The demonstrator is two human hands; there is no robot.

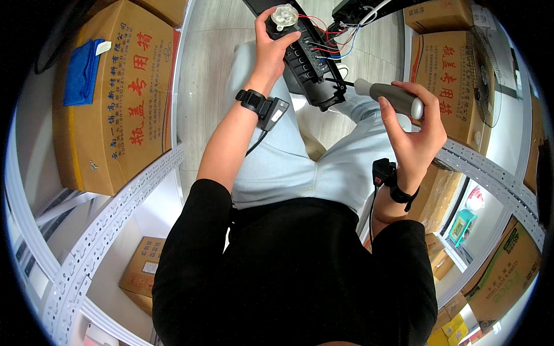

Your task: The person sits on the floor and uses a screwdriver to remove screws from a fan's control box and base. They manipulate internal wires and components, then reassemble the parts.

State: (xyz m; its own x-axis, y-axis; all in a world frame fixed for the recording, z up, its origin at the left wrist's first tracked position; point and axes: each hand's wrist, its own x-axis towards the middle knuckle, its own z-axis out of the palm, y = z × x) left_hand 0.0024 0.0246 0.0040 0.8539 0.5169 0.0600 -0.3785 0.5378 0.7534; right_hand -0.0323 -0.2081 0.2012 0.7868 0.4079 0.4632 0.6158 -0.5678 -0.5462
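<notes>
My left hand [270,55] is closed on the upper part of a long black plastic housing [332,98], its thumb and forefinger on either side of a round clear plastic part [284,18]. Red, white and blue wires [340,41] run from the housing to a second black part [352,12] at the far side. Wrapped round the grey handle of a screwdriver [394,98], my right hand [418,130] holds it nearly level. The screwdriver's dark shaft points left, its tip at the housing's near right end. Whether the tip sits in a screw is too small to tell.
Light blue trouser legs [277,155] are beneath the housing. White metal shelving [109,230] with a large cardboard box [115,98] and a blue cloth [83,72] stands at left. More boxes [441,81] and a round fan grille [485,75] are at right. Cables hang from both wrist straps.
</notes>
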